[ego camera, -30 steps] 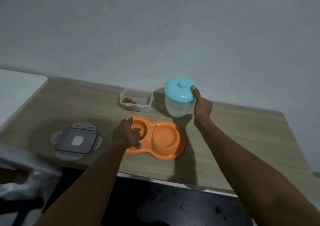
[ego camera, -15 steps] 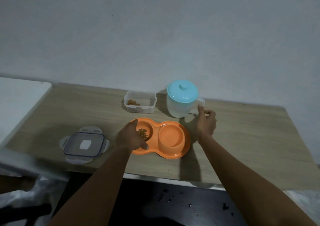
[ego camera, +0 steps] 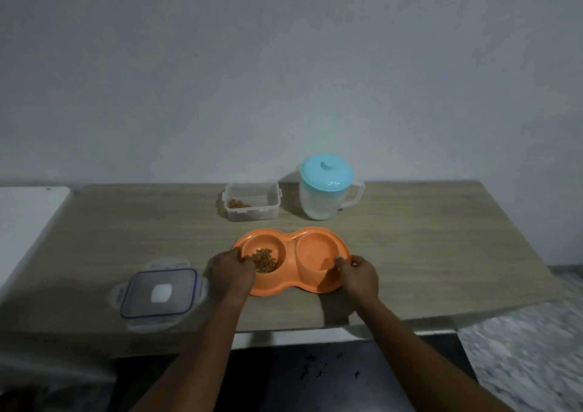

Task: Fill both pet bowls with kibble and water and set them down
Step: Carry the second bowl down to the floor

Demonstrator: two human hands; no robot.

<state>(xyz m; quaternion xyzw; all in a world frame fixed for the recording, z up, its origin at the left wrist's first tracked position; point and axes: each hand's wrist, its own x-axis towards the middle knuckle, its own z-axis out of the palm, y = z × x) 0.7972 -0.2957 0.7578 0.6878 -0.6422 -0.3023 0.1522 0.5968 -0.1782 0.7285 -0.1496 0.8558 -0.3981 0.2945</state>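
Both bare forearms reach forward from the lower edge of the view, converging slightly toward the middle; the left hand (ego camera: 232, 271) lies palm down, knuckles up, its fingers curled over the near left rim of the orange plastic double pet bowl (ego camera: 291, 285); the right hand (ego camera: 358, 274) mirrors it at the near right rim, fingertips (ego camera: 339, 260) hooked over the edge (thumb side hidden beneath the hand); both wrists are straight and level, and neither hand is lifted off the rim.
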